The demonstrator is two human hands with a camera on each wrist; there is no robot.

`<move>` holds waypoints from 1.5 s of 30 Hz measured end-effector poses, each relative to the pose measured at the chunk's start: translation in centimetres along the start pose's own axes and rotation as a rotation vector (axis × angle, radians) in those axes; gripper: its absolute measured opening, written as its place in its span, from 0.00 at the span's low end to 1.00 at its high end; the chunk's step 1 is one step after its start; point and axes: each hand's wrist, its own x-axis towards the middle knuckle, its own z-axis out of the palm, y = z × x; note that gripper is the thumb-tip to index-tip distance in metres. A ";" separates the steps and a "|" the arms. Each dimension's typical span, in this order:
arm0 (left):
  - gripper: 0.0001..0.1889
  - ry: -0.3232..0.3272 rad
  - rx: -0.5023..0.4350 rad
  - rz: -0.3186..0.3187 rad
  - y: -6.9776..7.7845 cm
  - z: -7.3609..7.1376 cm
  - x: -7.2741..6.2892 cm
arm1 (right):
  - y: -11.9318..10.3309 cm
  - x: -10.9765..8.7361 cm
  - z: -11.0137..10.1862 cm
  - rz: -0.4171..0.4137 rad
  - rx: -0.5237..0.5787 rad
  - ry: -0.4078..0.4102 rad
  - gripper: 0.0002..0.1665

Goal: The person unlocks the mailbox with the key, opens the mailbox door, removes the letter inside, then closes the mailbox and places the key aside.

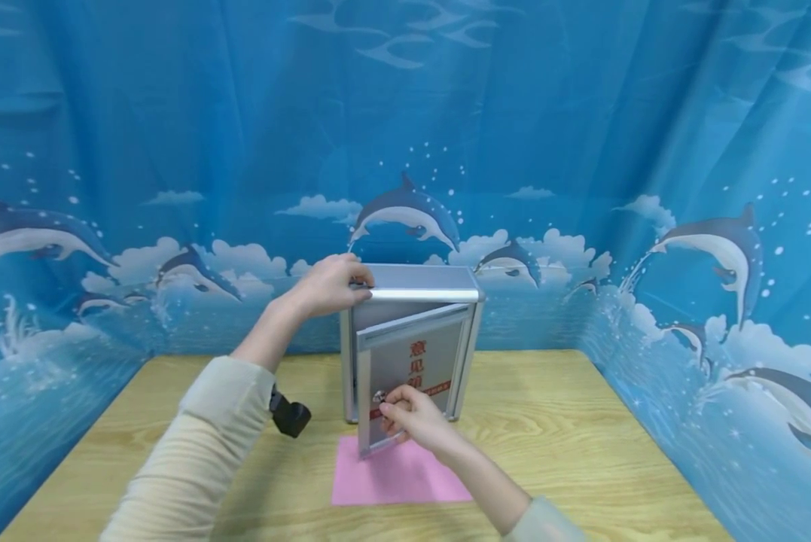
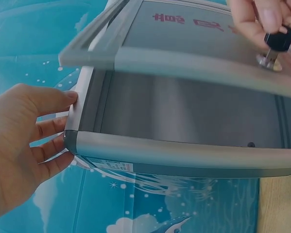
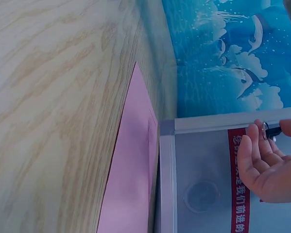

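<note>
A grey metal suggestion box (image 1: 422,277) with silver edging stands upright on the table. Its front door (image 1: 439,342), marked with red characters, is swung partly outward on the right side. My left hand (image 1: 330,284) grips the box's upper left corner, thumb on the front edge. With thumb and fingers, my right hand (image 1: 419,421) pinches a black-headed key (image 2: 280,39) seated in the door's round lock (image 2: 269,63). Through the gap in the left wrist view, the grey interior (image 2: 184,107) shows.
A pink sheet (image 1: 401,482) lies on the wood-grain table (image 1: 547,452), partly beneath the open door. Behind and around the table hangs a blue curtain (image 1: 297,113) printed with dolphins. Beside the left sleeve is a small black object (image 1: 290,416).
</note>
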 end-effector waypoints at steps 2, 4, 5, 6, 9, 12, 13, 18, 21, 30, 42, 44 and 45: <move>0.09 0.004 -0.010 0.000 -0.1 0.1 0.0 | 0.0 0.4 0.3 0.003 0.013 0.019 0.16; 0.09 0.007 -0.020 0.000 -0.1 0.1 0.0 | 0.0 0.8 0.6 0.018 0.030 0.037 0.15; 0.09 0.009 -0.025 -0.001 -0.1 0.2 0.1 | 0.0 0.9 0.7 0.023 0.036 0.048 0.16; 0.10 0.010 -0.027 -0.003 -0.1 0.2 0.0 | 0.0 1.1 0.8 0.027 0.044 0.057 0.16; 0.10 0.016 -0.027 -0.005 -0.1 0.2 0.0 | 0.0 1.6 1.2 0.031 0.051 0.091 0.16; 0.10 0.021 -0.027 -0.005 -0.1 0.2 0.0 | 0.1 2.1 1.6 0.022 0.048 0.127 0.17; 0.10 0.022 -0.030 -0.003 -0.1 0.2 -0.1 | 0.0 2.3 1.7 0.020 0.045 0.139 0.17; 0.10 0.019 -0.040 0.009 -0.3 0.2 -0.1 | -0.1 2.8 2.2 0.016 0.026 0.188 0.16; 0.11 0.016 -0.035 0.012 -0.3 0.3 -0.1 | -0.2 3.0 2.4 0.009 0.018 0.203 0.17; 0.13 0.004 -0.024 0.006 -0.2 0.2 -0.3 | 0.0 3.9 2.8 0.021 0.044 0.236 0.15; 0.12 0.013 0.073 0.015 -0.2 0.7 -0.4 | 0.0 4.4 2.8 0.034 0.063 0.245 0.16; 0.12 0.016 0.099 0.023 -0.2 0.7 -0.4 | -0.2 4.3 2.7 0.031 0.062 0.242 0.15; 0.12 0.018 0.112 0.028 -0.2 0.8 -0.4 | -0.2 4.3 2.7 0.029 0.062 0.242 0.15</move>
